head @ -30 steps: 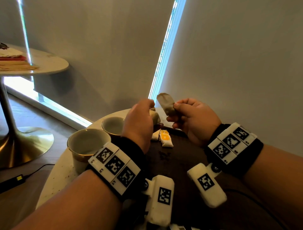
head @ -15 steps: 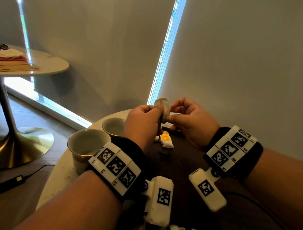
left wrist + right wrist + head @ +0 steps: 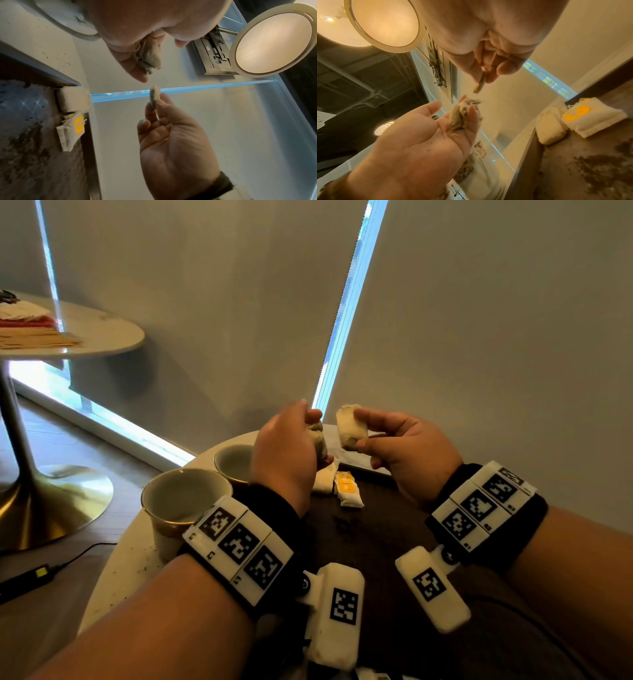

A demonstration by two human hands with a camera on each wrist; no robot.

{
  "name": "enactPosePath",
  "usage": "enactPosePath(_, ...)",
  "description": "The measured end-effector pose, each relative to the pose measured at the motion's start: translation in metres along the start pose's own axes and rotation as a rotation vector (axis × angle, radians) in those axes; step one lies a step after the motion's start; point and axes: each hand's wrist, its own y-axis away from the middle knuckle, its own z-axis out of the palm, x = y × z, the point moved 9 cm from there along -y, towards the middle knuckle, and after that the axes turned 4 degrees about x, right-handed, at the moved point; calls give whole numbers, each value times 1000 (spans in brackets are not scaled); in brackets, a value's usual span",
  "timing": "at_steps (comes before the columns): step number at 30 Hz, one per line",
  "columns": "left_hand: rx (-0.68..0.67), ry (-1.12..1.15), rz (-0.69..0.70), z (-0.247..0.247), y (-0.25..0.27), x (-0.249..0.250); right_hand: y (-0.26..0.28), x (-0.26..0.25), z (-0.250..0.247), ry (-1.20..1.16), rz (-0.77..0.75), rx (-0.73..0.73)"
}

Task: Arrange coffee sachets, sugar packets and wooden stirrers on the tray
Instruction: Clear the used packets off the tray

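Note:
Above the far end of the dark tray (image 3: 383, 529), my left hand (image 3: 310, 436) grips a small bunch of crumpled beige sachets (image 3: 150, 58). My right hand (image 3: 359, 431) pinches a single beige sachet (image 3: 348, 426) between thumb and fingers, a short gap to the right of the left hand. This sachet shows edge-on in the left wrist view (image 3: 154, 97) and the right wrist view (image 3: 479, 84). At the tray's far edge lie a plain sachet (image 3: 323, 479) and a yellow-labelled sachet (image 3: 347, 489), side by side. No stirrers are in view.
Two white cups with gold bases (image 3: 185, 501) (image 3: 236, 462) stand on the round table left of the tray. Dark spilled grains (image 3: 342, 525) dot the tray. A second round table (image 3: 85, 337) with stacked items stands far left. A cable (image 3: 51, 568) lies on the floor.
Half a second ago both hands met around one sachet. Now they have drawn apart, the right hand carrying a single sachet to the right and the left keeping the bunch.

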Motion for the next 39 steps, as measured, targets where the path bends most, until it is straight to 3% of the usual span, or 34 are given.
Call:
enactPosePath(3, 99, 141, 11, -9, -3, 2, -12, 20, -6, 19, 106, 37)
enactPosePath(7, 147, 253, 3, -15, -5, -1, -17, 54, 4, 244, 285, -58)
enactPosePath(22, 100, 271, -22, -12, -8, -7, -14, 71, 49, 350, 457, -200)
enactPosePath(24, 95, 271, -17, -11, -9, -8, -14, 67, 47, 388, 436, -193)
enactPosePath(28, 93, 272, -20, -11, -10, -11, -24, 49, 41, 710, 161, -173)
enactPosePath(30, 93, 265, -22, -11, -10, -11, -25, 42, 40, 722, 85, -183)
enactPosePath(32, 94, 262, -23, -11, -10, -12, -18, 39, 46, 750, 59, -313)
enactPosePath(35, 97, 266, -16, -12, -10, -12, -3, 49, 61, 980, 60, -562)
enactPosePath(39, 91, 263, -22, -11, -10, -12, 0, 70, 70, 1194, 83, -679)
